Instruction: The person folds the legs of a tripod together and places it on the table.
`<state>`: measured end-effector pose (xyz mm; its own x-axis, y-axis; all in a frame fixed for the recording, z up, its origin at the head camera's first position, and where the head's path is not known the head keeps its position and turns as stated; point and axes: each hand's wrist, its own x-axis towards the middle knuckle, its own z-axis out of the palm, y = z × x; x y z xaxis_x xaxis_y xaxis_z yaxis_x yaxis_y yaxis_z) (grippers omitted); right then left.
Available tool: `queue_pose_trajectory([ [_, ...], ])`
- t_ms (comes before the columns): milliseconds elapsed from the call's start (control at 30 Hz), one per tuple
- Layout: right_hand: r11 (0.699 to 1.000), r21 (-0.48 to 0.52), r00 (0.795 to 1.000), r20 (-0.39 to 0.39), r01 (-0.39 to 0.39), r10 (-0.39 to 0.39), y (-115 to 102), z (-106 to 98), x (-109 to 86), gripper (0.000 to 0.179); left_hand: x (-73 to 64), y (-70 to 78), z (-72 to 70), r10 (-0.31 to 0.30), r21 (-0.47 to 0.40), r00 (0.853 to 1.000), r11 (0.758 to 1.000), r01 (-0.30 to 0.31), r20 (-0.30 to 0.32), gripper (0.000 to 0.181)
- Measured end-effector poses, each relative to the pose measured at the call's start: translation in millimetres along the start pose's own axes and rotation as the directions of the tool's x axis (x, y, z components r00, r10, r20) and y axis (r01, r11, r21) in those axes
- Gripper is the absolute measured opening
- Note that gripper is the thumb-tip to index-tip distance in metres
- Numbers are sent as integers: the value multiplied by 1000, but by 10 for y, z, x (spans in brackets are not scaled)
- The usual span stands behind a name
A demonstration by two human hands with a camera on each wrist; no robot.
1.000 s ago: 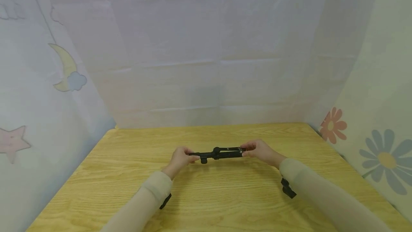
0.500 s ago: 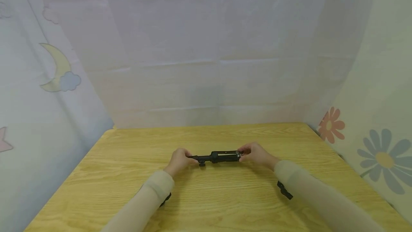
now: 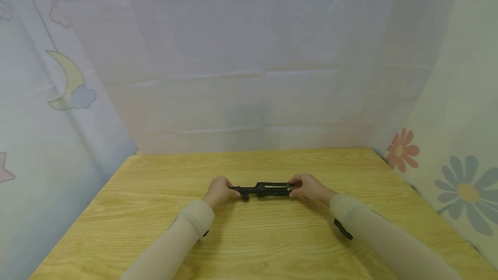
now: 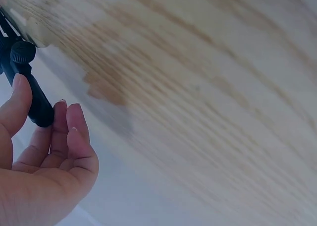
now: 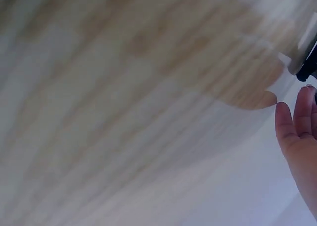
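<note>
A black mini tripod [image 3: 260, 189] lies crosswise between my two hands in the head view, low over the wooden table. Its slim legs point right, with narrow gaps between them. My left hand [image 3: 218, 190] pinches the shaft's left end between thumb and fingers. Near that grip a round ridged knob [image 4: 23, 52] sticks out from the shaft in the left wrist view. The leg ends are pinched by the fingertips of my right hand [image 3: 309, 188]. In the right wrist view, only a dark leg end [image 5: 309, 65] shows at the edge, above my fingers.
The light wood-grain table [image 3: 249, 237] spreads under both arms. Behind it hangs a creased pale sheet [image 3: 249, 77]. Patterned cloth walls stand on both sides, with a moon [image 3: 70, 79] at left and a flower [image 3: 468, 192] at right. Black wrist gear [image 3: 343, 229] hangs beneath the right sleeve.
The tripod has come slightly down and turned about its length, so its legs show a different spread. My right hand has shifted a little left and down; both hands keep their grip.
</note>
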<state>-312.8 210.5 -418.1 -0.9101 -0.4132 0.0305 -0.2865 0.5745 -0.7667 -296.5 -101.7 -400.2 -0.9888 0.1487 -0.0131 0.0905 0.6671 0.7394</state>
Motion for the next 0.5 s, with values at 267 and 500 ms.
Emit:
queue_pose_trajectory([
  [267,999,-49,1000,15,4,-3,-20,-3,39,35,-39,-23,-32,1,-5,1000,1000,-1,9,31],
  [500,995,-103,1000,27,-1,4,-70,-89,-63,45,-78,-70,-171,15,-8,1000,1000,-16,-23,31],
])
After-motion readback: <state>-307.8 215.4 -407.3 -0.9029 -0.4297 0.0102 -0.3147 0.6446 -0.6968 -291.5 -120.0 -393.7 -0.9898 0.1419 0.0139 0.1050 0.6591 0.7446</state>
